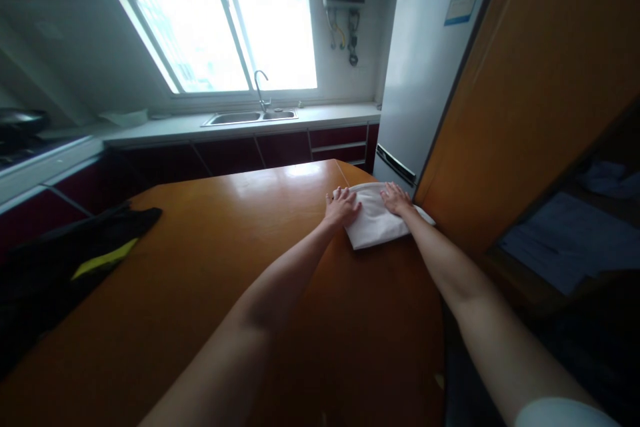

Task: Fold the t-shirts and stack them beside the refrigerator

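A folded white cloth [377, 221] lies flat near the far right edge of the wooden table [240, 260]; whether it is a garment I cannot tell. My left hand [343, 206] rests on the cloth's left edge, palm down with fingers spread. On the cloth's far right part lies my right hand [397, 199], also palm down, its fingers stretched forward. Both hands press on the cloth from above without gripping it. Parts of the cloth under the palms are hidden.
Dark fabric [100, 247] with a yellow strip [105, 259] lies along the table's left side. A fridge [420, 60] and wooden cabinet [510, 80] stand close on the right. Beyond the table runs a counter [170, 127] with a double sink [235, 118].
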`<state>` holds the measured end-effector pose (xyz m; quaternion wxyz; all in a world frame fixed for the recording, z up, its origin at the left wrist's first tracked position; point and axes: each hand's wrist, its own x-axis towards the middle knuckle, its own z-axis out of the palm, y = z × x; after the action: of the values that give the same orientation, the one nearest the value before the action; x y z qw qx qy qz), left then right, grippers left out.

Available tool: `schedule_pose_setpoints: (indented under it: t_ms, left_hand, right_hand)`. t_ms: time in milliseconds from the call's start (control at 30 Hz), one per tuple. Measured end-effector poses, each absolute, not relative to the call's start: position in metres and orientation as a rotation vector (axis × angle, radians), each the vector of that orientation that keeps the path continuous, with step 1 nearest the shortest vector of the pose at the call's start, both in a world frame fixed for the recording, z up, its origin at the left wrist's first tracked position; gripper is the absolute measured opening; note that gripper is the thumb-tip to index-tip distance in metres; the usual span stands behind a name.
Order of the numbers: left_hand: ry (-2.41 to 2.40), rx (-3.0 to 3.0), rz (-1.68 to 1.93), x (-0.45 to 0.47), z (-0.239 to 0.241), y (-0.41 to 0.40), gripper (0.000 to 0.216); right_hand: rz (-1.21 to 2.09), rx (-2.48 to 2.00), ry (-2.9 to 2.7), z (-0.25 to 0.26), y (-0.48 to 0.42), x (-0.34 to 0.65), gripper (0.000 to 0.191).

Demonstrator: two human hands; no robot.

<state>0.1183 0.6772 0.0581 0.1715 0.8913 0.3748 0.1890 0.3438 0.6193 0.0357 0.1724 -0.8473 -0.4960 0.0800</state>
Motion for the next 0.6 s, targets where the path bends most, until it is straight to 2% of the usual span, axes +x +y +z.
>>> schedule_pose_setpoints:
  t_ms: [200,333,400,500,600]
  left_hand:
    - [1.066,2.446,0.543,0.117,0.062,0.677,0.048]
    - [0.944,2.505,0.748,0.112,0.064,0.647,0.049]
    - [0.843,2.511,0.726,0.110,0.059,0.628,0.049]
    - [0.814,2.506,0.600,0.109,0.054,0.606,0.048]
    - [0.875,2.490,0.652,0.100,0.061,0.596,0.048]
  right_hand:
    - [0.179,-2.402,-1.406,0.054,0.612,0.337,0.065]
    - [-0.065,-2.278,-1.447,0.069,0.589,0.327,0.060]
    - [-0.139,-2.217,-1.454,0.068,0.571,0.323,0.058]
    - [-0.043,-2.244,-1.462,0.060,0.546,0.318,0.058]
    - [-0.031,-2.221,-1.456,0.062,0.531,0.305,0.056]
